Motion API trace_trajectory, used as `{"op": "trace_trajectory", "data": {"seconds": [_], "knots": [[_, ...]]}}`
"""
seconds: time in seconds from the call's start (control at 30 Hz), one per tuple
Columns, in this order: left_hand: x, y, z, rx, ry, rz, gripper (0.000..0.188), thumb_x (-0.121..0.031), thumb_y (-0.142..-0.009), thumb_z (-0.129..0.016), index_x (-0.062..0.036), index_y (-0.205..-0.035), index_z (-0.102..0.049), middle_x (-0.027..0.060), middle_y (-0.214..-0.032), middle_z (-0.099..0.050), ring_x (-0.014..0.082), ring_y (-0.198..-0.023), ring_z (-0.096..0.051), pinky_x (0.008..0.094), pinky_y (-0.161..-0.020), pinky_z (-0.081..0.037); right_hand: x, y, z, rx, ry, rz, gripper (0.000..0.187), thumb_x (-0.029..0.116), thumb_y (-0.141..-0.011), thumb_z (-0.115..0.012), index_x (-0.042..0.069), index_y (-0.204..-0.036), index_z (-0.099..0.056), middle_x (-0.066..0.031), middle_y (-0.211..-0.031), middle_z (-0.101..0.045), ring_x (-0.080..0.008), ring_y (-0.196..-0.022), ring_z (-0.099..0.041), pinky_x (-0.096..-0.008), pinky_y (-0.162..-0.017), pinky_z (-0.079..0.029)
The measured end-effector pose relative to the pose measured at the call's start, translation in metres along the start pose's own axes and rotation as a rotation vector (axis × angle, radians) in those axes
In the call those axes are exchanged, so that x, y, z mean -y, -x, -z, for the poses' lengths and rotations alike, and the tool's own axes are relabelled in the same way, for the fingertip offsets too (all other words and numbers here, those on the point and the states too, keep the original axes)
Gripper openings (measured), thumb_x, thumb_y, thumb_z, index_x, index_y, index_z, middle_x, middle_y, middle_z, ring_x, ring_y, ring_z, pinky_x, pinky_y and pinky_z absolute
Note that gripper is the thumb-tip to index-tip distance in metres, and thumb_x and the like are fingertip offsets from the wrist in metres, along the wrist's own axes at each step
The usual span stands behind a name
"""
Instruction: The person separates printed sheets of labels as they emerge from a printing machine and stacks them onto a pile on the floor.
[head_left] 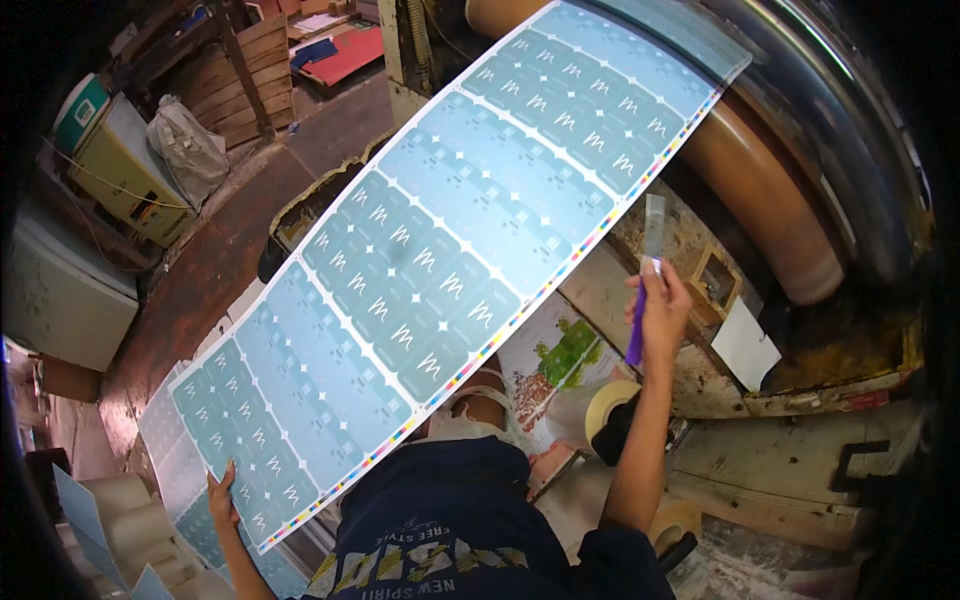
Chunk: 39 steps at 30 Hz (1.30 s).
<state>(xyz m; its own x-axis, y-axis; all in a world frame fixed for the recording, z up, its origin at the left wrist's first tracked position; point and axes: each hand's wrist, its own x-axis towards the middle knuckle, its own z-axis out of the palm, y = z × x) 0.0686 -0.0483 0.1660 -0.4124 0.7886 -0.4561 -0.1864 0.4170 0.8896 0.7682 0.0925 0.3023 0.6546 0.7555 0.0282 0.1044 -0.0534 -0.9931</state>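
A long printed web of pale blue and teal panels point(430, 260) slants across the view, from a shiny metal roller point(850, 130) at the upper right down to the lower left. Strips of colour patches run along its right edge. My left hand point(223, 497) grips the near end of the web by its lower border, thumb on top and the other fingers hidden beneath. To the right of the web, my right hand point(664, 312) is closed around a purple-handled cutter knife point(654, 228), its wide blade pointing up and away. The blade is apart from the web.
Beside the metal roller curves a brown roller point(770, 190). Below it, a grimy machine ledge holds a small wooden frame point(716, 284) and a white card point(745, 345). A roll of tape point(600, 412) sits near my right forearm. At far left stand a pale cabinet point(70, 290) and a white sack point(188, 140).
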Motion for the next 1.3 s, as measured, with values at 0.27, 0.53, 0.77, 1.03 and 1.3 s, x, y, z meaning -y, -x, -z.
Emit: {"op": "trace_trajectory", "data": {"seconds": [0.27, 0.53, 0.77, 1.03, 1.3], "knots": [[0.011, -0.003, 0.03, 0.044, -0.052, 0.028, 0.049, -0.009, -0.085, -0.069, -0.0036, -0.128, -0.045, 0.0113, -0.114, -0.059, 0.0221, -0.099, -0.061, 0.0353, -0.087, -0.051, -0.042, -0.039, -0.023, 0.074, 0.057, 0.029, 0.025, 0.022, -0.097, -0.056, 0.001, -0.109, -0.06, -0.0052, -0.075, -0.064, -0.0074, -0.052, -0.055, -0.0222, -0.042, -0.042], [-0.016, 0.002, 0.065, 0.014, -0.028, 0.155, 0.056, -0.008, -0.085, -0.069, -0.0004, -0.134, -0.042, 0.0126, -0.12, -0.057, 0.0243, -0.109, -0.057, 0.0371, -0.094, -0.047, -0.004, -0.072, -0.044, -0.229, 0.633, 0.868, 0.03, 0.005, -0.083, -0.063, 0.005, -0.113, -0.062, -0.0145, -0.088, -0.062, -0.0301, -0.079, -0.065, -0.0396, -0.061, -0.052], [0.018, 0.006, 0.086, -0.038, -0.041, 0.142, 0.058, -0.008, -0.085, -0.07, -0.0001, -0.134, -0.042, 0.013, -0.122, -0.057, 0.0248, -0.11, -0.057, 0.0377, -0.096, -0.046, 0.028, -0.134, -0.02, 0.515, 1.036, 1.14, 0.041, 0.005, -0.071, -0.064, 0.012, -0.111, -0.067, -0.0087, -0.091, -0.069, -0.0305, -0.076, -0.068, -0.0405, -0.068, -0.055], [0.046, 0.016, 0.126, -0.073, -0.041, 0.152, 0.059, -0.008, -0.084, -0.07, 0.0002, -0.135, -0.041, 0.0134, -0.123, -0.056, 0.0255, -0.111, -0.056, 0.0384, -0.097, -0.045, 0.043, -0.123, -0.024, 0.555, 0.812, 0.972, 0.035, 0.0, -0.069, -0.06, 0.005, -0.102, -0.071, -0.0168, -0.085, -0.07, -0.0271, -0.071, -0.067, -0.0314, -0.069, -0.053], [0.121, -0.072, 0.076, -0.322, 0.013, 0.223, 0.075, -0.008, -0.085, -0.07, 0.0037, -0.142, -0.024, 0.0163, -0.13, -0.053, 0.0263, -0.118, -0.052, 0.0415, -0.106, -0.037, 0.065, -0.05, -0.052, 0.61, 0.617, 0.942, 0.035, 0.007, -0.068, -0.059, 0.005, -0.1, -0.072, -0.0185, -0.09, -0.069, -0.0346, -0.08, -0.067, -0.0374, -0.075, -0.054]]}}
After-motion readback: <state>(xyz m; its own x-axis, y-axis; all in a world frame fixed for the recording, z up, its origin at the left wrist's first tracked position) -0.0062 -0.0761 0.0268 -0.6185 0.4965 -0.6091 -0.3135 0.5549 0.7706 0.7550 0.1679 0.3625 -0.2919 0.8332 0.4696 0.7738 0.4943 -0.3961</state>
